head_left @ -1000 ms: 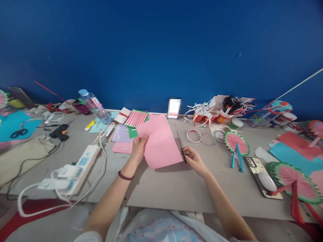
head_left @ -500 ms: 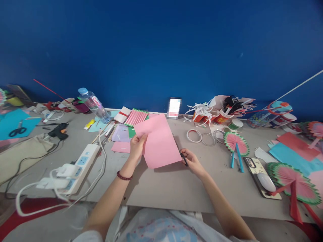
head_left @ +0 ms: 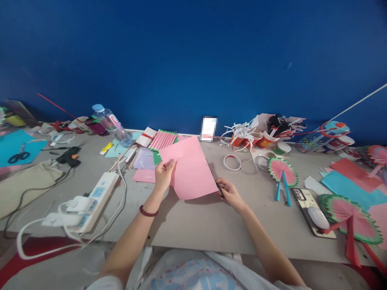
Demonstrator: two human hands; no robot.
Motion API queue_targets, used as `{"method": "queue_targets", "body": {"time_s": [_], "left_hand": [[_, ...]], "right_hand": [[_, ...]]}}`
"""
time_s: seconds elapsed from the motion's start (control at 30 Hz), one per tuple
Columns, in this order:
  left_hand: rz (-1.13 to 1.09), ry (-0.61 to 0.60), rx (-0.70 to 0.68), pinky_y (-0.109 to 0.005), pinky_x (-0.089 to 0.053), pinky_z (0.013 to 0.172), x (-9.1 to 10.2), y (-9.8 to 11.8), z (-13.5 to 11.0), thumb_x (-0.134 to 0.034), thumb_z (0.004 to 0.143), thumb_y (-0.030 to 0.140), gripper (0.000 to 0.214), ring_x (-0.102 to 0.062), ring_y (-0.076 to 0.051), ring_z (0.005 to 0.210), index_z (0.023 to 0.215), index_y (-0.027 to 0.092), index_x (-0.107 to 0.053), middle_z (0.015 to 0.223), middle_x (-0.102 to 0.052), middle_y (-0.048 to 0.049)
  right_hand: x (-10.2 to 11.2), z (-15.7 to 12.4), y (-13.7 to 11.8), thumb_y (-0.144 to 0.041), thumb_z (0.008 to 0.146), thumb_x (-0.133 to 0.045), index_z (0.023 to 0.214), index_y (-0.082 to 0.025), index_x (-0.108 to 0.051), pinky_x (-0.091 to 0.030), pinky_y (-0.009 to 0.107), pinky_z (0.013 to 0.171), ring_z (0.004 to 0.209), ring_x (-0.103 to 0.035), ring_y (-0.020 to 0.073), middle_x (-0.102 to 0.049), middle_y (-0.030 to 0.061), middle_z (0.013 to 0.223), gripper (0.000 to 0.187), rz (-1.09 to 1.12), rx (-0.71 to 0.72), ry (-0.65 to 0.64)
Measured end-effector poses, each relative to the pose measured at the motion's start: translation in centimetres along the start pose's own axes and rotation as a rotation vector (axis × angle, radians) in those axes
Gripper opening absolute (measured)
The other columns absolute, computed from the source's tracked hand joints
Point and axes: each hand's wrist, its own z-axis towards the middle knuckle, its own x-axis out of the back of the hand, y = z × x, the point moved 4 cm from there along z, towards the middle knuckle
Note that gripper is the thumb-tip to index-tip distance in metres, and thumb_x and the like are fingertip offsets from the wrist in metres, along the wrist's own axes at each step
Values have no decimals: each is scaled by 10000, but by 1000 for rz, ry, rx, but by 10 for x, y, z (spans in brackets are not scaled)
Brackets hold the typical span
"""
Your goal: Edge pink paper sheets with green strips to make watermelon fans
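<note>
A pink sheet of paper (head_left: 192,171) is held above the grey table, its lower edge curving. My left hand (head_left: 164,174) pinches its left side, thumb on top. At the lower right edge of the sheet, my right hand (head_left: 229,190) is closed round the black handles of a pair of scissors (head_left: 220,191). The blades are mostly hidden by the paper. Behind the sheet lies a pink pleated paper with green edges (head_left: 163,141), beside purple and pink paper pieces (head_left: 144,159).
A white power strip (head_left: 99,201) with cables, a glue gun (head_left: 69,156) and a tilted bottle (head_left: 113,127) are at left. Tape rolls (head_left: 232,162), cups of paper strips (head_left: 252,137), paper fans (head_left: 282,172) and a phone under a mouse (head_left: 318,218) are at right.
The scissors' handles look closer together than before. The pink sheet has shifted very slightly; both hands stay in nearly the same place.
</note>
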Motion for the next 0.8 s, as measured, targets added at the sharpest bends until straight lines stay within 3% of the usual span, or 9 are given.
{"method": "queue_targets", "body": {"time_s": [0.17, 0.37, 0.57, 0.8], "left_hand": [[26, 3, -5, -272, -522, 684, 1, 0, -1, -792, 651, 454, 398, -671, -191, 786, 875, 142, -687, 881, -729, -77], [43, 31, -24, -263, -522, 671, 2, 2, 0, -793, 650, 454, 387, -672, -191, 782, 856, 147, -680, 869, -728, -76], [38, 21, -15, -268, -522, 684, 2, 1, 0, -794, 645, 460, 407, -676, -196, 791, 874, 143, -682, 879, -730, -79], [56, 14, -37, -273, -519, 696, 3, -6, 2, -799, 635, 460, 399, -667, -194, 795, 855, 145, -692, 855, -730, -73]], "right_hand": [[-1, -1, -3, -609, 655, -730, 872, -215, -501, -199, 179, 392, 416, -326, 50, -530, -55, 587, 504, -11, -25, -1], [-3, -1, -4, -613, 626, -754, 872, -219, -481, -195, 174, 371, 390, -327, 41, -536, -60, 581, 539, 14, -29, -17], [0, -1, 1, -606, 712, -690, 895, -224, -471, -203, 161, 363, 386, -318, 36, -535, -68, 603, 477, -5, -34, -25], [0, 0, 2, -599, 698, -706, 885, -221, -465, -202, 173, 365, 385, -307, 36, -540, -66, 605, 486, 4, -23, -44]]}}
